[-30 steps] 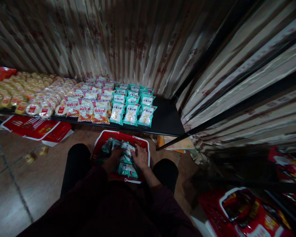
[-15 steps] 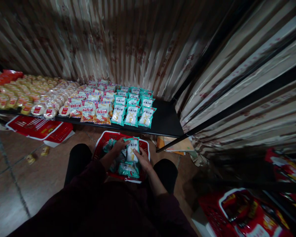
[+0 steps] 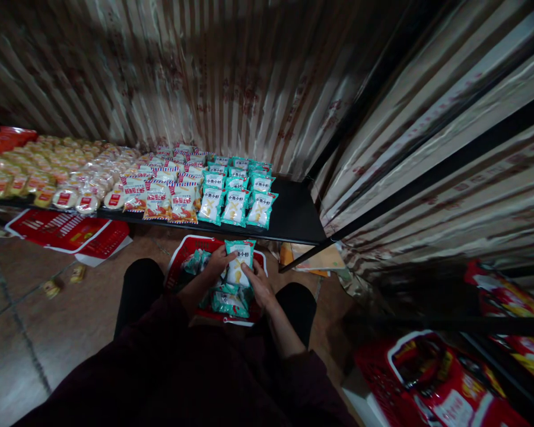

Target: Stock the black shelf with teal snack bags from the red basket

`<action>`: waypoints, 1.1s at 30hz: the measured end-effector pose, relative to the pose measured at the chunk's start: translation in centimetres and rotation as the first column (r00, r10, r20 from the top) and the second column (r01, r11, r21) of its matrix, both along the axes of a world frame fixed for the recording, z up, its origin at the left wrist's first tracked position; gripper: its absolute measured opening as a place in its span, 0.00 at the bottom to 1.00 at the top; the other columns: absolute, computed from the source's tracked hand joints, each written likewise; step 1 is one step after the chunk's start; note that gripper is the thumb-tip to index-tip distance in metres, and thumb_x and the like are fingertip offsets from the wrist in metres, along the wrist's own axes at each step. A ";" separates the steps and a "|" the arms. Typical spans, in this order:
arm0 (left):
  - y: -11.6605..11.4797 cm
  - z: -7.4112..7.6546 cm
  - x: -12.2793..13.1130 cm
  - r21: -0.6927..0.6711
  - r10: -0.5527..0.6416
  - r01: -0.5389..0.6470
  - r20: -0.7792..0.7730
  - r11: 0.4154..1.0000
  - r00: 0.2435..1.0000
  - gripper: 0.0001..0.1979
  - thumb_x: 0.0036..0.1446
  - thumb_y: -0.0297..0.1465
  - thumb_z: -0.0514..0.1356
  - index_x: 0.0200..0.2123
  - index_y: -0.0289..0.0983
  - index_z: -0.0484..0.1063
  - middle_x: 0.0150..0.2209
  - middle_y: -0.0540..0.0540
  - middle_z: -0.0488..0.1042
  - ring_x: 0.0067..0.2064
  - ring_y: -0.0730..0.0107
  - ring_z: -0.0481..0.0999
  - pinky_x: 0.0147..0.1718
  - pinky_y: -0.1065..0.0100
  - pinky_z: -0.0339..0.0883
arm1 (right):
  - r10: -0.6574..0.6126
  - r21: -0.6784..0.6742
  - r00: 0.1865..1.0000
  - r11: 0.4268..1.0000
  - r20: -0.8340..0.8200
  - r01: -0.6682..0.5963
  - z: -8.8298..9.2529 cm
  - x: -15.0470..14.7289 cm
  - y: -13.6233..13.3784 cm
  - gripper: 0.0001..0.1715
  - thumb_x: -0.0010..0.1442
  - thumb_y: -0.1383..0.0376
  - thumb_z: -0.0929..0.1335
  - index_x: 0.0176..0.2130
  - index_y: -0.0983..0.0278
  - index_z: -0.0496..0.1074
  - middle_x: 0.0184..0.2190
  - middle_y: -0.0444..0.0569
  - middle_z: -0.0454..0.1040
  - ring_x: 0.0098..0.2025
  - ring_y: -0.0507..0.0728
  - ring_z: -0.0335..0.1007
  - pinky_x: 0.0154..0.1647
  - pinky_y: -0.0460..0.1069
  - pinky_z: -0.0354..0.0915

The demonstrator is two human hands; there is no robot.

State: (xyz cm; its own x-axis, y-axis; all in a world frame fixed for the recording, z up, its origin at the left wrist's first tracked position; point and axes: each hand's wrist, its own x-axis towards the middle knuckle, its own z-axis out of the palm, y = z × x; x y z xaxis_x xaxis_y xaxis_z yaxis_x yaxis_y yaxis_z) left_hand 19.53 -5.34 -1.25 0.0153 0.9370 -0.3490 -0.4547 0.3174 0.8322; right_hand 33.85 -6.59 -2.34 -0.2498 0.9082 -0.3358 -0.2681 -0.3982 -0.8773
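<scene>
Between both hands I hold a teal-and-white snack bag [image 3: 239,271], upright above a red shopping basket [image 3: 176,265]. My left hand [image 3: 218,264] grips its left side, with the thumb on the front. My right hand [image 3: 258,283] grips the right side, thumb also on the front. In the basket, between my knees, lie more teal snack bags [image 3: 229,302]. Ahead, rows of the same teal bags [image 3: 235,206] stand on a black shelf [image 3: 293,212], with striped orange-and-white snack bags [image 3: 183,201] to their left. The backs of the bag and some fingers are hidden.
Left along the shelf are round wrapped cakes [image 3: 64,197] and yellow-wrapped pieces [image 3: 4,181]. Below lies another red basket [image 3: 57,230]; two small yellow packets [image 3: 77,273] are on the floor. A slanting black post [image 3: 360,219] and a basket of red packages [image 3: 454,388] are at the right.
The held snack bag has risen slightly towards the shelf, with both hands still on it. The view has shifted a little.
</scene>
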 end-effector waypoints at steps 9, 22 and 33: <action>0.3 0.8 0.3 0.016 0.038 -0.038 0.011 0.999 0.999 0.28 0.37 0.40 0.71 0.41 0.34 0.71 0.32 0.43 0.79 0.36 0.59 0.78 0.38 0.61 0.70 | -0.082 -0.064 0.994 0.995 -0.068 0.078 1.0 -0.1 0.1 0.32 0.43 0.55 0.75 0.47 0.62 0.69 0.35 0.48 0.79 0.39 0.61 0.77 0.39 0.53 0.72; -0.4 0.7 1.2 0.211 0.324 -0.252 -0.730 0.944 0.602 0.21 0.47 0.31 0.64 0.46 0.34 0.67 0.43 0.39 0.71 0.40 0.64 0.74 0.44 0.60 0.68 | -0.161 -0.086 0.984 0.984 -0.077 0.155 0.3 -0.1 0.0 0.29 0.44 0.56 0.74 0.45 0.62 0.70 0.34 0.47 0.79 0.37 0.60 0.77 0.36 0.52 0.72; -2.9 0.8 2.9 0.293 0.272 -0.058 -0.774 0.954 0.572 0.14 0.54 0.30 0.55 0.45 0.37 0.69 0.44 0.40 0.71 0.45 0.61 0.72 0.47 0.58 0.66 | -0.196 0.168 0.956 0.972 0.219 0.161 0.7 0.1 -0.1 0.30 0.48 0.55 0.72 0.50 0.60 0.70 0.48 0.47 0.75 0.50 0.60 0.70 0.51 0.53 0.65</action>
State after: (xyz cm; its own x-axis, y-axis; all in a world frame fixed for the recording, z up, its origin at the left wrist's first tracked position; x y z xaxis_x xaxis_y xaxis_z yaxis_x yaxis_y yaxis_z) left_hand 22.42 -8.29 -0.41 -0.3310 0.9413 0.0664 0.4024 0.0772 0.9122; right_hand 33.96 -6.65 -1.61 -0.0097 0.9744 -0.2247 -0.1052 -0.2245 -0.9688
